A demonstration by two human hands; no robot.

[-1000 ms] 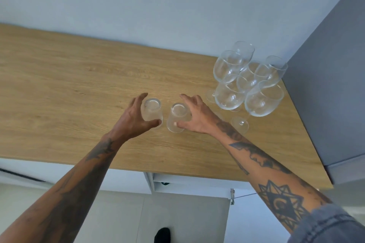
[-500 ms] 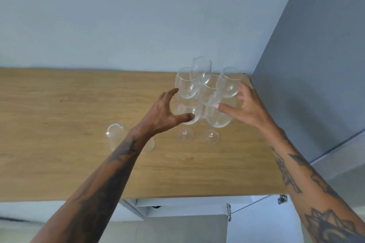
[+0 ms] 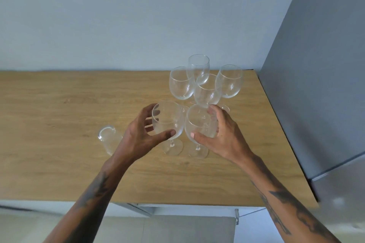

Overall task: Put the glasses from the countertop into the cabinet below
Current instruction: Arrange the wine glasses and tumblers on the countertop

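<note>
Several clear wine glasses stand clustered at the right end of the wooden countertop (image 3: 59, 104). My left hand (image 3: 142, 138) wraps the bowl of the front left wine glass (image 3: 167, 122), thumb in front and fingers behind. My right hand (image 3: 219, 134) grips the bowl of the front right wine glass (image 3: 197, 124) the same way. Both glasses' feet rest on the counter. Behind them stand the other wine glasses (image 3: 207, 92). A small tumbler (image 3: 109, 140) stands left of my left wrist, partly hidden by it.
A grey tall panel (image 3: 316, 65) borders the counter's right edge, and a pale wall runs behind. Below the counter's front edge the cabinet opening (image 3: 177, 209) shows, with an open door and hinge (image 3: 237, 217) at the right.
Both hands left the two tumblers and moved right to the wine glasses. They have since closed around the two front bowls. The view shifted right.
</note>
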